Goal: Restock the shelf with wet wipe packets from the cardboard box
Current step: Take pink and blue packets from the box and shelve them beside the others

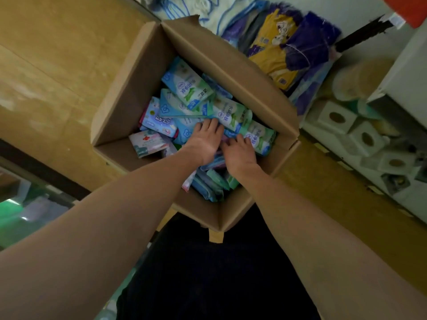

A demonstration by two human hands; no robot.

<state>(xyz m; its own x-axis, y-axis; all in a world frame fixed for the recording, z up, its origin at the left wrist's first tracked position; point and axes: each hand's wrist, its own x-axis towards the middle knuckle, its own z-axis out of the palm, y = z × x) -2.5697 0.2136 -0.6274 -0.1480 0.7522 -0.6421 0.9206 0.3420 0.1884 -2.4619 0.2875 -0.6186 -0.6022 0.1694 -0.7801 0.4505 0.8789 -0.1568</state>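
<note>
An open cardboard box (129,88) sits on the floor below me, full of wet wipe packets in blue, green and white wrappers. Both my hands reach down into it. My left hand (205,139) lies palm down on a blue packet (184,128), fingers spread forward onto the pile. My right hand (239,151) rests beside it, fingers curled onto the edge of a green-and-white packet (258,137). Whether either hand has a packet in its grip is hidden by the hands themselves. More packets (189,86) lie loose toward the box's far side.
Purple and yellow bagged goods (284,51) lie past the box's far flap. At the right, white tissue boxes (367,139) fill a low shelf. Tan floor (46,65) spreads left of the box. My dark trousers (208,273) are below it.
</note>
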